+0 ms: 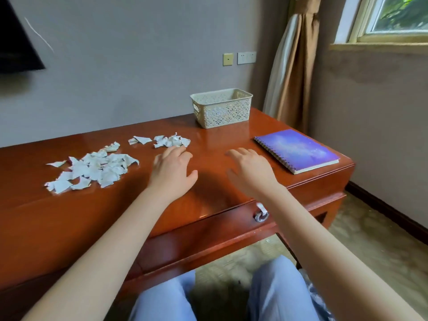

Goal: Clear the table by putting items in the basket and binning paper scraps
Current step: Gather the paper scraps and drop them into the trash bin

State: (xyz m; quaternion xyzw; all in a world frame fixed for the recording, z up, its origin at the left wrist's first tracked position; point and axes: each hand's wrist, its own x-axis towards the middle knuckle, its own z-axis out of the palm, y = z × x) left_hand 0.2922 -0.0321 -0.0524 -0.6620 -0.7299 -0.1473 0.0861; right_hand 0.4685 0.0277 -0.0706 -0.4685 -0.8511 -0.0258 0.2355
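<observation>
Both hands empty, nothing gripped. left hand (172, 171) is palm down over the table (208, 200), fingers loosely spread and a bit bent. Its fingertips sit at the near edge of the small cluster (172, 141) of scraps; can't tell if they touch it or just hover. right hand (249, 172) is also palm down, fingers relaxed and spread. It's over bare wood between the left hand and the notebook (296, 150), clear of the notebook

Task items:
- paper scraps (104, 166): white torn bits in 3 groups on the left half of the table. big pile (92, 170) lies well left of the left hand, 2 loose pieces (139, 140) sit further back, small cluster is just ahead of the left fingertips
- basket (222, 110): cream, perforated walls, upright at the back of the table near the wall, beyond both hands, apart from the scraps and the notebook
- notebook: purple cover, spiral-bound, closed and flat at the right end of the table, spiral edge toward the hands, skewed to the table edge

Rest:
- metal drawer pull (261, 215) on the table front, just under the right forearm
- brown curtain (294, 66) gathered in the corner, window (393, 17) top right
- 2 wall plates (239, 58) above the basket
- dark screen (16, 42) top left
- person seated, light blue trousers (275, 295) showing below the table edge
</observation>
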